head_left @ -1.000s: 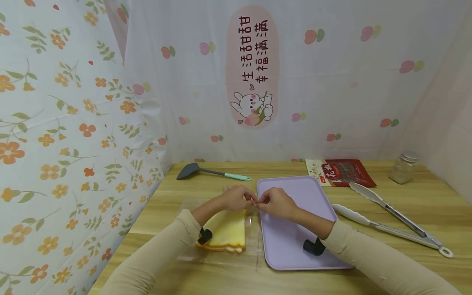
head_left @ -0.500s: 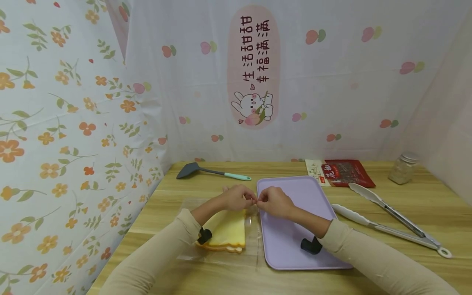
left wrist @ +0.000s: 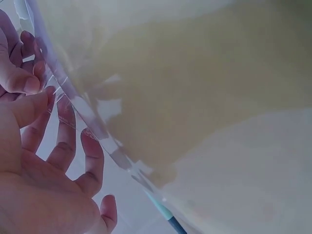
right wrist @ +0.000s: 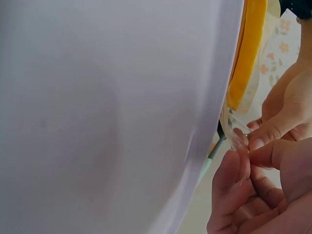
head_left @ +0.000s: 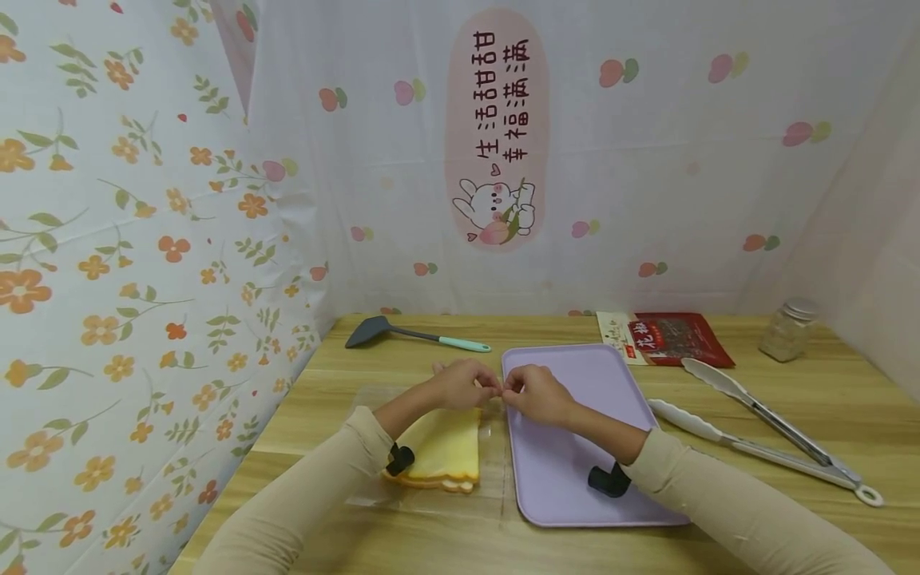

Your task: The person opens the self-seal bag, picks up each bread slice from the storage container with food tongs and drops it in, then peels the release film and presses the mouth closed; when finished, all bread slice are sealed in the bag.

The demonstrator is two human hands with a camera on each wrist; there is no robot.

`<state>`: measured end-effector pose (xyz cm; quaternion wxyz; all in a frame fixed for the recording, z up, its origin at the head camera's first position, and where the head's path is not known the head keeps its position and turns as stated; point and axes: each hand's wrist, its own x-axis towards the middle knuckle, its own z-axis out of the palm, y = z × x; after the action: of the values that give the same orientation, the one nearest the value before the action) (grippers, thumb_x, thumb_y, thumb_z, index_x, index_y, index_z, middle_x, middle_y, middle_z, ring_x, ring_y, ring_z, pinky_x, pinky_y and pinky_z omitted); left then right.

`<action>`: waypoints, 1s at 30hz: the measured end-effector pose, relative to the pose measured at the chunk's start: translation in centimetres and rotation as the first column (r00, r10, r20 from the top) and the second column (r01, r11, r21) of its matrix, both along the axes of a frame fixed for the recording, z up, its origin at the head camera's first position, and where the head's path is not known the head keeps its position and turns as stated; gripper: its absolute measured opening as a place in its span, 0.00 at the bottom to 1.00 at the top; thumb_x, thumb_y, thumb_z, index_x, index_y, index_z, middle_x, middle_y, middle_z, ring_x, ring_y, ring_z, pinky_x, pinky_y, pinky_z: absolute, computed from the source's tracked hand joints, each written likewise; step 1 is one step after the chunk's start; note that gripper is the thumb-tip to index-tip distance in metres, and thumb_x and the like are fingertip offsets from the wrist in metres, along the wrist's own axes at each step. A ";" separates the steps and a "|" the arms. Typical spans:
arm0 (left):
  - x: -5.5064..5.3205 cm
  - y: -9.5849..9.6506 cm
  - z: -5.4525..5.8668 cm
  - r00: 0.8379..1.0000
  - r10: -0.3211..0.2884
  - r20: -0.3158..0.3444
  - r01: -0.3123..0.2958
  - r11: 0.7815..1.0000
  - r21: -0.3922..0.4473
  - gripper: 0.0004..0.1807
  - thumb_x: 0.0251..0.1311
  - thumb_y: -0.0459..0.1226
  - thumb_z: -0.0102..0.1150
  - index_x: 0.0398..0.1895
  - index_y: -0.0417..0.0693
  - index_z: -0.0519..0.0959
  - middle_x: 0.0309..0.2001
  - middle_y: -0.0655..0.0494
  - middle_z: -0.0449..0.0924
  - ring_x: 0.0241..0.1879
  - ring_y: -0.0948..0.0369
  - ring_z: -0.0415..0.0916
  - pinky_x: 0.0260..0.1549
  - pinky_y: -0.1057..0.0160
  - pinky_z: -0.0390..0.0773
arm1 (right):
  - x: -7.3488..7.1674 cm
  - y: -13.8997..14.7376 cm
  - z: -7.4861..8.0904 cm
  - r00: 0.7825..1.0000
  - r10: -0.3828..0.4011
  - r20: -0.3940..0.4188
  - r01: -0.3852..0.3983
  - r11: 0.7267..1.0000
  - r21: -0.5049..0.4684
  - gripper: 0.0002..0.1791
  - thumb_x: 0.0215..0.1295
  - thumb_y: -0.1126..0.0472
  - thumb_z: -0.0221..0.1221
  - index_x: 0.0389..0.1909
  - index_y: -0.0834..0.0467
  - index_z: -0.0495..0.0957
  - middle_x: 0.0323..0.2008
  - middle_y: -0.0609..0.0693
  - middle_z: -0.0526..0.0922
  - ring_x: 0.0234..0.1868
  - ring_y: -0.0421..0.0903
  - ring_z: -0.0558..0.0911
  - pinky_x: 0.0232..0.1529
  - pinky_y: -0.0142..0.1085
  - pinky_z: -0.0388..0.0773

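Visibly, left hand point(head_left: 460, 386) and right hand point(head_left: 541, 395) both pinch the clear bag point(head_left: 496, 465) at its tray-side edge; it lies left of the tray point(head_left: 592, 374). Film probably light, limp, slippery; edge strip seems the best hold.

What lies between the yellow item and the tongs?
In the head view, clear plastic, then the tray, with the right forearm over it.
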<state>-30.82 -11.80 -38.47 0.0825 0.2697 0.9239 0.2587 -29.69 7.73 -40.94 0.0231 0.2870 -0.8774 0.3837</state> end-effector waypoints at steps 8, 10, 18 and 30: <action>0.1 0.1 0.0 0.999 0.037 -0.027 -0.039 0.998 -0.042 0.07 0.67 0.43 0.61 0.36 0.59 0.88 0.35 0.73 0.86 0.40 0.68 0.77 0.58 0.24 0.43 | 0.1 0.3 -0.1 1.000 0.025 -0.009 -0.025 1.000 -0.006 0.07 0.59 0.70 0.59 0.24 0.59 0.80 0.23 0.45 0.80 0.22 0.38 0.73 0.21 0.30 0.69; 0.0 0.1 0.0 0.998 0.052 -0.037 -0.054 0.997 -0.050 0.07 0.68 0.43 0.60 0.36 0.59 0.87 0.34 0.73 0.85 0.38 0.68 0.77 0.58 0.25 0.46 | 0.1 0.5 -0.1 1.000 0.024 -0.011 -0.024 1.000 -0.007 0.07 0.59 0.71 0.58 0.24 0.59 0.79 0.23 0.45 0.80 0.21 0.37 0.72 0.20 0.30 0.68; -0.2 -0.2 -0.2 0.997 0.075 -0.028 -0.077 0.996 -0.041 0.07 0.69 0.43 0.59 0.35 0.57 0.86 0.32 0.69 0.85 0.32 0.69 0.75 0.55 0.29 0.50 | 0.4 0.9 -0.3 0.989 0.148 -0.017 -0.149 0.988 -0.037 0.07 0.60 0.71 0.57 0.25 0.58 0.78 0.23 0.44 0.78 0.17 0.33 0.72 0.18 0.28 0.69; -0.2 -0.5 -0.5 0.997 0.072 -0.026 -0.072 0.997 -0.019 0.07 0.69 0.43 0.60 0.36 0.57 0.86 0.36 0.69 0.86 0.34 0.68 0.75 0.54 0.32 0.50 | 2.2 1.7 0.2 0.961 0.273 -0.039 -0.271 0.962 0.043 0.06 0.65 0.69 0.59 0.28 0.58 0.78 0.21 0.38 0.76 0.20 0.32 0.71 0.21 0.28 0.70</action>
<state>-31.01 -12.29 -38.98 0.0642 0.2386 0.9365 0.2488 -27.53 9.42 -40.78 -0.0154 0.4137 -0.8358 0.3606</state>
